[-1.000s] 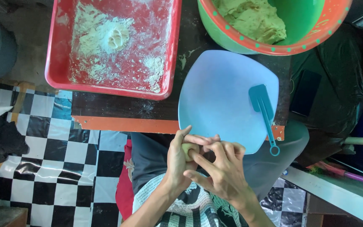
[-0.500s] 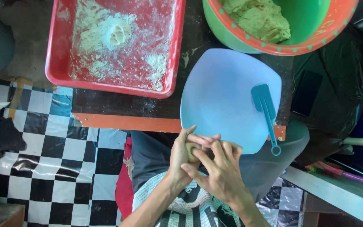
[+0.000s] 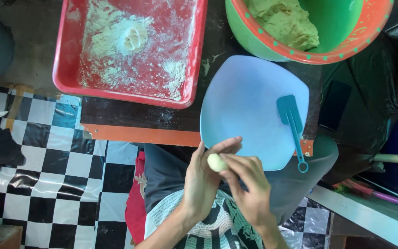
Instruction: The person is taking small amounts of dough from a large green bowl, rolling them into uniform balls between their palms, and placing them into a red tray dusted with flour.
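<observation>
Our left hand [image 3: 206, 180] cups a small dough ball [image 3: 216, 162] while our right hand [image 3: 249, 186] closes its fingers on it, just near of the pale blue plate [image 3: 249, 103]. A teal spatula [image 3: 292, 124] lies on the plate's right side. Farther off on the dark surface [image 3: 130, 117] sit a floured red tray [image 3: 130, 48] and a green bowl [image 3: 337, 23] of dough; checkered floor [image 3: 38, 152] lies left. Since half a second ago the ball shows more plainly between our fingers.
</observation>
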